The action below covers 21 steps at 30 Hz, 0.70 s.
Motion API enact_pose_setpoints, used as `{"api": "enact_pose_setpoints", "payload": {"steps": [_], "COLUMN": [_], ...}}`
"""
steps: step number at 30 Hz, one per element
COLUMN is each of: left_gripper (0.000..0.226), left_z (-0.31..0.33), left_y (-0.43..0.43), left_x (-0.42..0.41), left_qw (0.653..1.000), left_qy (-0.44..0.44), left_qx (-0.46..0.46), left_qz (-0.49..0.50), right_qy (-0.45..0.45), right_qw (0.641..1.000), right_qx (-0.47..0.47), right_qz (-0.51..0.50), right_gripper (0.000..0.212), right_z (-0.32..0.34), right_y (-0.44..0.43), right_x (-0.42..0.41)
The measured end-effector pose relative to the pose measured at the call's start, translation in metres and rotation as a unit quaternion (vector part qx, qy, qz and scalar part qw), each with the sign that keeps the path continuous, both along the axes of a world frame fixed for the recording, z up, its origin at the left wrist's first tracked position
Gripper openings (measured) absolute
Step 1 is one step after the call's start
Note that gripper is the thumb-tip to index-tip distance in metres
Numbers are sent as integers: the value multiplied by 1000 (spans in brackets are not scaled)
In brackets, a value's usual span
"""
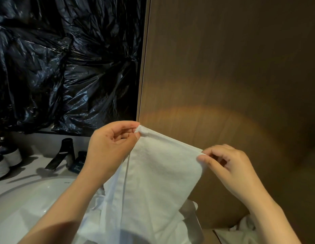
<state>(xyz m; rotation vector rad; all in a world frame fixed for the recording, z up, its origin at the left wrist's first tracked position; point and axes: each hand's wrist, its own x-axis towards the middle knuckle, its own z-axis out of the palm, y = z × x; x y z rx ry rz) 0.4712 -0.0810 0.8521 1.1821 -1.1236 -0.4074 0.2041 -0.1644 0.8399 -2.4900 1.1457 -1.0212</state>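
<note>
Item: white towel point(160, 175), terry cloth with a soft nubbed pile and a flat woven hem along its top edge. It was held up in the middle of the scene, in front of the brown wall panel point(232, 67), its top edge stretched taut and sloping down from left to right. The body hung in long vertical folds toward the near edge, over the right part of the basin.

Left hand point(112, 145): thumb and forefinger pinched the upper left corner of the towel, which bunched into a small frayed tuft at the fingertips; the other fingers were curled in toward the palm.

Right hand point(227, 164): thumb and forefinger pinched the upper right corner, lower than the left; the remaining fingers were loosely curled behind.

Surroundings: a round white basin point(30, 199), smooth and glossy, lay at near left. Behind it stood a dark angular tap point(60, 154) with a sloping spout. Just right of the tap stood a small dark bottle point(77, 162), partly hidden by the left wrist. At far left stood two white cylindrical pots point(5, 161) with dark tops. Crumpled black plastic sheeting point(65, 59), shiny and creased, covered the far left. The wall panel showed a fine vertical wood grain and a warm arc of light. More rumpled white cloth point(244, 226) lay at near right.
</note>
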Motion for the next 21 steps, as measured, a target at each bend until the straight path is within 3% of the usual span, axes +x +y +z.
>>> {"api": "enact_pose_setpoints", "payload": {"steps": [4, 8, 17, 21], "left_gripper": [24, 25, 27, 28], "left_z": [10, 22, 44, 52], "left_y": [-2, -3, -8, -10], "left_x": [5, 9, 6, 2], "left_qw": [999, 998, 993, 993], "left_qy": [-1, -9, 22, 11], "left_qx": [-29, -62, -115, -120], "left_qz": [21, 24, -3, -9], "right_qy": [-36, -142, -234, -243], "right_qw": [997, 986, 968, 966], "right_qx": [-66, -79, -92, -82], "right_qz": [3, 23, -12, -31], "right_gripper": [11, 6, 19, 37], "right_z": [15, 29, 50, 51], "right_y": [-1, 0, 2, 2], "right_x": [12, 18, 29, 26]}}
